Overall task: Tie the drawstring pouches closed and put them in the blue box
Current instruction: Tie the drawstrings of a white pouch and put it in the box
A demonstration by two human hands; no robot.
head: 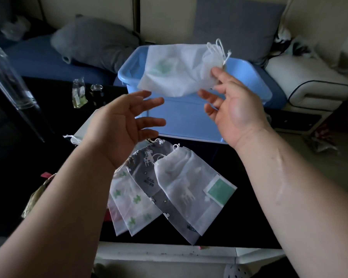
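Across the near middle of a dark tabletop, four drawstring pouches lie fanned and overlapping. They are a translucent white unicorn pouch with a green label on the right, a grey unicorn pouch, a cactus-print pouch, and a pale pouch mostly hidden at the left.

One blue box stands at the far edge of the tabletop. Behind it is a sofa with blue seats and one grey pillow.

A fifth pouch, the white pouch, is in the air over the box. Its mouth is gathered and its white cord is bunched at the right end.

Both hands are raised with fingers spread wide and grip nothing. The left hand is apart from the pouch. The right hand has its fingertips just beside the white pouch, and I cannot tell whether they touch it.

On the far left of the tabletop are one small clear packet and one dark jar.
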